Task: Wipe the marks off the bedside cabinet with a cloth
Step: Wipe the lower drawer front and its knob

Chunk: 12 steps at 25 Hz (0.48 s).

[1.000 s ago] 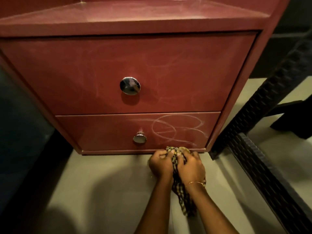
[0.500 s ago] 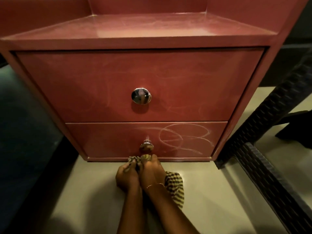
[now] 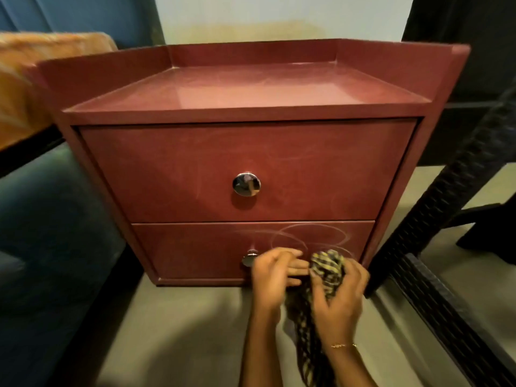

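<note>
From the head camera, a dark red bedside cabinet [image 3: 251, 113] is standing on a pale floor [image 3: 173, 331], filling the middle of the view, with a raised rim around its glossy top. Two drawers are showing on its front: the upper drawer [image 3: 195, 169] is carrying a round chrome knob [image 3: 246, 184] at its centre, and the lower drawer [image 3: 195, 250] is carrying a smaller chrome knob [image 3: 249, 259]. Pale looping scribble marks [image 3: 312, 233] are running across the right half of the lower drawer front, and fainter ones are showing on the upper drawer and on the top.

Both hands are working low at the near right of the cabinet, in front of the lower drawer. The right hand [image 3: 339, 300] is curling its fingers around a bunched checked cloth [image 3: 326, 270] of yellow and dark squares, gripping it with the wad poking up against the drawer front just under the scribbles. The rest of the cloth is hanging down between the two forearms. A thin gold bracelet [image 3: 343, 345] is sitting on the right wrist. The left hand [image 3: 275, 275] is lying just left of the wad, fingers half bent and reaching rightward to touch the cloth; whether it is actually pinching it I cannot tell, as motion blur is softening the fingertips.

A dark woven chair frame [image 3: 446, 219] is standing to the right, and a dark blue surface [image 3: 42, 247] is filling the left.
</note>
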### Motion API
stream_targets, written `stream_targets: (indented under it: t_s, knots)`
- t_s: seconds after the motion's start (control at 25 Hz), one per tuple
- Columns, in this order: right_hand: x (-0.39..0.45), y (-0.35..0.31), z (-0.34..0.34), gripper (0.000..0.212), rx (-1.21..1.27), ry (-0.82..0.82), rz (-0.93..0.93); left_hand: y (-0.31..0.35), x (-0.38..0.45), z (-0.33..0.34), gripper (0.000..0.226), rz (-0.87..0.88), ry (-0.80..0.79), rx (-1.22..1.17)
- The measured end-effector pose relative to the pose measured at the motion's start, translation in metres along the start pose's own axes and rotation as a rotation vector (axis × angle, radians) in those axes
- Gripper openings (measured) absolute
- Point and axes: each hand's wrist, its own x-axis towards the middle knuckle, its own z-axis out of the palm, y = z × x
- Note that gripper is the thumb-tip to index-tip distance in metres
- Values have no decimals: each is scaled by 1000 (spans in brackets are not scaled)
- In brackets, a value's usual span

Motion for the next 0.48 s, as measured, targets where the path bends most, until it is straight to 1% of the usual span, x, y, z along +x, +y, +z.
stream_targets:
  t_s: [0.04, 0.08, 0.12, 0.16, 0.2, 0.28, 0.4, 0.48]
  knots:
    - [0, -22, 10, 42, 45, -25, -103, 3, 4, -17, 28, 51, 301, -171]
    - [2, -45, 23, 37, 57, -78, -211, 3, 10, -35, 29, 89, 564, -323]
    - [6, -69, 38, 33, 21, -144, -328, 4, 15, -48, 29, 100, 737, -485]
    - [8, -91, 52, 27, -54, -189, -420, 5, 20, -60, 28, 75, 794, -618]
    - [9, -105, 66, 20, -150, -215, -502, 6, 23, -66, 28, 19, 755, -706]
    - [12, -118, 82, 8, -277, -246, -592, 0, 31, -69, 32, -65, 600, -790]
    - [22, -100, 82, 6, -362, -248, -652, -5, 34, -52, 30, -97, 437, -758]
    - [29, -74, 65, 5, -382, -216, -656, -7, 29, -44, 27, -87, 410, -634]
